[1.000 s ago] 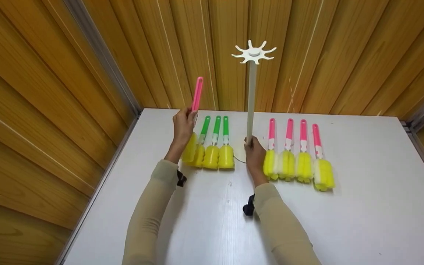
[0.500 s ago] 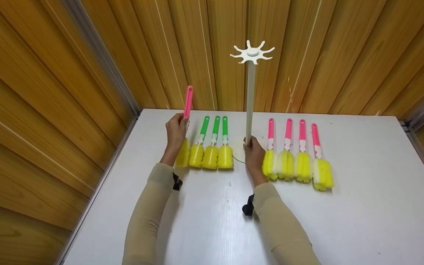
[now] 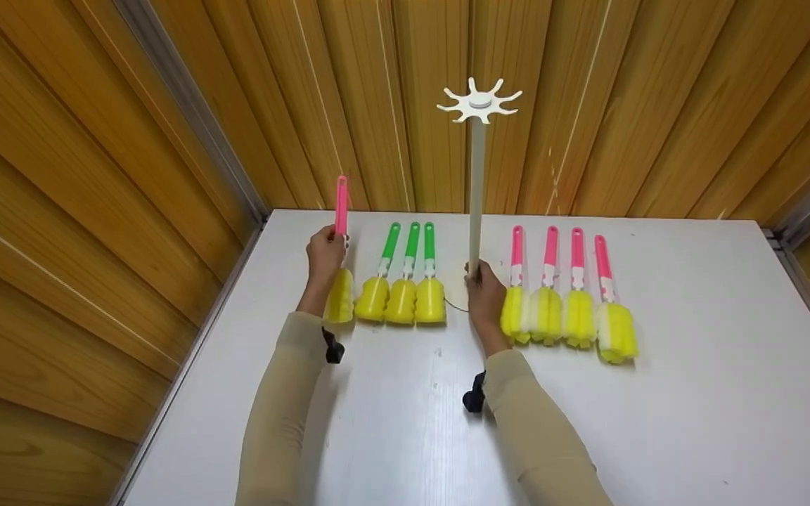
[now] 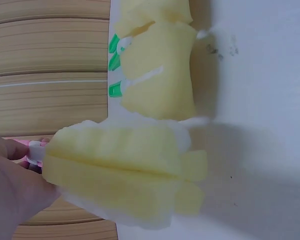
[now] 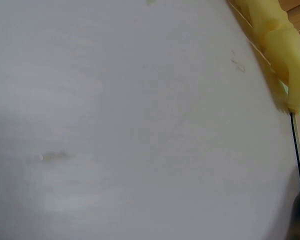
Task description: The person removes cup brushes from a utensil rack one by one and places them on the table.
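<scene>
My left hand (image 3: pixel 324 258) pinches a pink-handled sponge brush (image 3: pixel 342 204) near its white neck, handle pointing up and yellow sponge head (image 4: pixel 115 170) down. In the left wrist view that head fills the lower middle, just beside a neighbouring sponge. With curled fingers my right hand (image 3: pixel 487 295) grips the lower part of the white pole of a stand (image 3: pixel 477 183). The stand is upright and topped by a star-shaped ring of hooks (image 3: pixel 479 102) with nothing hung on it. Its round base (image 3: pixel 455 281) is partly hidden behind the right hand.
Three green-handled sponge brushes (image 3: pixel 401 299) lie in a row between the hands. Right of the stand lie several pink-handled sponge brushes (image 3: pixel 579 309), the closest one next to the right hand. A wood-panelled wall (image 3: pixel 377 105) rises behind the white table (image 3: pixel 714 351).
My left hand has moved left and lower with the pink-handled brush, away from the green-handled row. The right hand keeps its grip on the pole.
</scene>
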### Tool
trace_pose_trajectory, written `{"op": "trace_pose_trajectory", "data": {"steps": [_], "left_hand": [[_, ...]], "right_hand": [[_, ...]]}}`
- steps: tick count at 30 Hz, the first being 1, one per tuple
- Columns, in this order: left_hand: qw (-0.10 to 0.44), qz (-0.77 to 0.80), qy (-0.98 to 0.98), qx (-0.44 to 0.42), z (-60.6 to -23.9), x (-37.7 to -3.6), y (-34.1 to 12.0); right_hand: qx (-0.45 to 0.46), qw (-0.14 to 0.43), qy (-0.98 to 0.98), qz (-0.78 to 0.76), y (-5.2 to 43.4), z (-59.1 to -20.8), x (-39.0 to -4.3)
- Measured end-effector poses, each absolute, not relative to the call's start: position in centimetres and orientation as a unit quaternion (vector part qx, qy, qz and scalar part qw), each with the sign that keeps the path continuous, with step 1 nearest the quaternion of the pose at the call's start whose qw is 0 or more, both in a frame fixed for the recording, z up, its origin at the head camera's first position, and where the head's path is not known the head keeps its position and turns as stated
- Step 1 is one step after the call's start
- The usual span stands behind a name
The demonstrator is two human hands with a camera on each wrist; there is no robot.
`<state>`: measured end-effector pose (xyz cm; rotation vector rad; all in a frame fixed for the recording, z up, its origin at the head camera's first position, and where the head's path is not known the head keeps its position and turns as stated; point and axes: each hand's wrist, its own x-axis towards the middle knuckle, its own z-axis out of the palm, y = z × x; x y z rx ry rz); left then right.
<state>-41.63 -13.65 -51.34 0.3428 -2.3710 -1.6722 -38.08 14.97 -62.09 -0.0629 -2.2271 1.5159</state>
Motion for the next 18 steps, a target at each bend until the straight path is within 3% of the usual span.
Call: {"op": "trace_pose_trajectory", "data": {"steps": [18], "left_hand": [[0.143, -0.53, -0.828, 0.112, -52.6, -42.6, -15.3]], "right_hand": [[-0.016, 0.225, -0.808, 0.544, 15.0, -62.6, -38.3]]}}
